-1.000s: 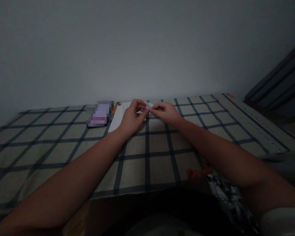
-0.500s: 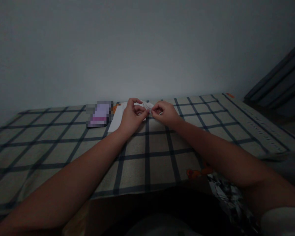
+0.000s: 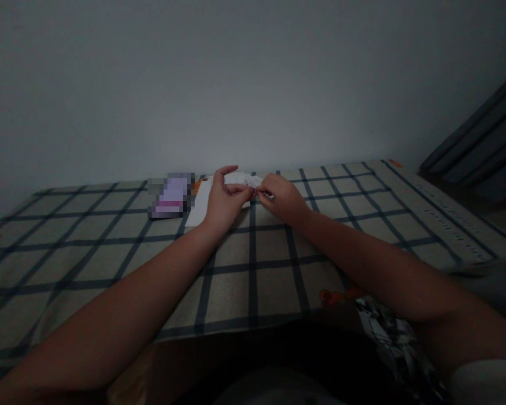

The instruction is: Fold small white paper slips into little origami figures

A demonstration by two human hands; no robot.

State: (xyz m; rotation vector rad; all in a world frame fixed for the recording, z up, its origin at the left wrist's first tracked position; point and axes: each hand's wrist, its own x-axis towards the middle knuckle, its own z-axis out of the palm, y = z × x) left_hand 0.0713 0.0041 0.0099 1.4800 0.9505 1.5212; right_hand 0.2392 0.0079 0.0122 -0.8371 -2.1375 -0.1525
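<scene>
Over the far middle of the table, both hands meet at a thin white crumpled piece (image 3: pixel 253 181), paper or plastic; I cannot tell which. My left hand (image 3: pixel 225 201) pinches its near edge between thumb and a fingertip, with the index finger raised. Right beside it, my right hand (image 3: pixel 281 197) is closed in a pinch on the same piece, its other fingers curled in. The fingertips almost touch. Beneath and left of my left hand lies a flat white sheet (image 3: pixel 198 207), partly covered by the hand.
A phone-like purple and pink object (image 3: pixel 171 194), partly blurred out, lies left of the sheet. A checked cloth (image 3: pixel 274 281) covers the table, which meets a plain wall (image 3: pixel 253 84). Dark folded fabric (image 3: pixel 480 135) hangs at the right. Patterned fabric (image 3: pixel 396 337) shows below my right forearm.
My left hand's index finger has lifted and straightened, and its other fingers have shifted. My right hand has turned slightly and its fingers curl in more. More of the white piece shows between them.
</scene>
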